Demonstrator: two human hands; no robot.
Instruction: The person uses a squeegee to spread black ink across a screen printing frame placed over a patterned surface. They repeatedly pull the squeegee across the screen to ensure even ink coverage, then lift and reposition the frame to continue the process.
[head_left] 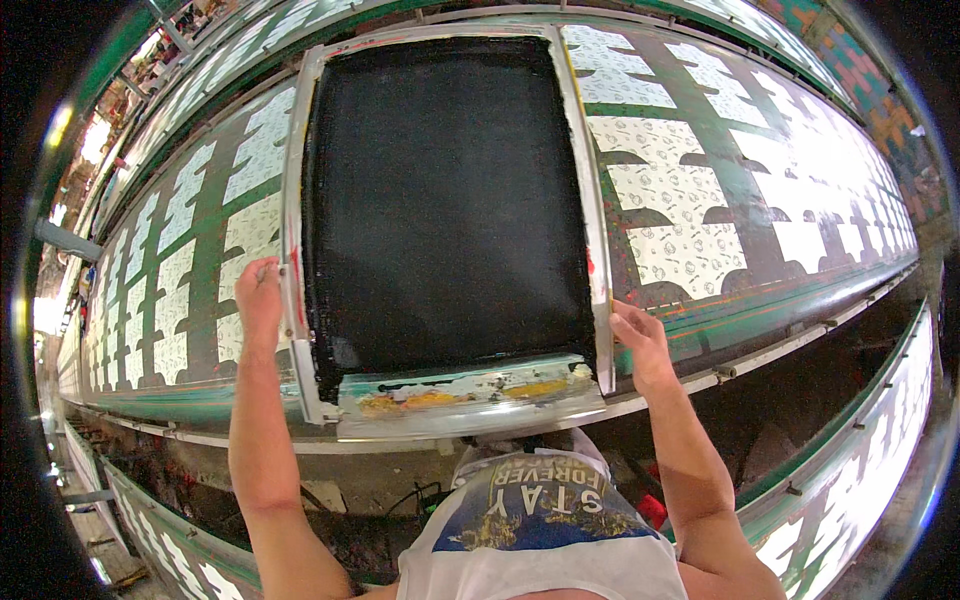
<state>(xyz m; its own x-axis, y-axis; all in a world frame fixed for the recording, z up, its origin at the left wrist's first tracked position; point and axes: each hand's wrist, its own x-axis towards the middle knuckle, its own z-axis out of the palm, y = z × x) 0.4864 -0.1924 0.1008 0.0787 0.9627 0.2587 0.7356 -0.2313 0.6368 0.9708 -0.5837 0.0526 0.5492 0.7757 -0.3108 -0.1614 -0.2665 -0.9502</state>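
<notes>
A large screen-printing frame (pixel 293 180) with a silvery rim and a black, ink-smeared mesh (pixel 446 200) lies over a long printing table. My left hand (pixel 260 300) grips the frame's left side with curled fingers. Lower down on the opposite side, my right hand (pixel 641 340) holds the right rail. Along the near end runs a metal strip (pixel 470 400) stained yellow and pale teal. Pale, patterned cut fabric pieces (pixel 665 190) sit in rows on the green-and-dark table on both sides of the frame.
The table's near rail (pixel 740 372) curves across below my hands. Another long table (pixel 860 450) with white pieces is at lower right, behind me, and one more (pixel 178 550) at lower left. Further tables (pixel 760 30) run beyond the frame. A grey post (pixel 65 240) juts in at the left.
</notes>
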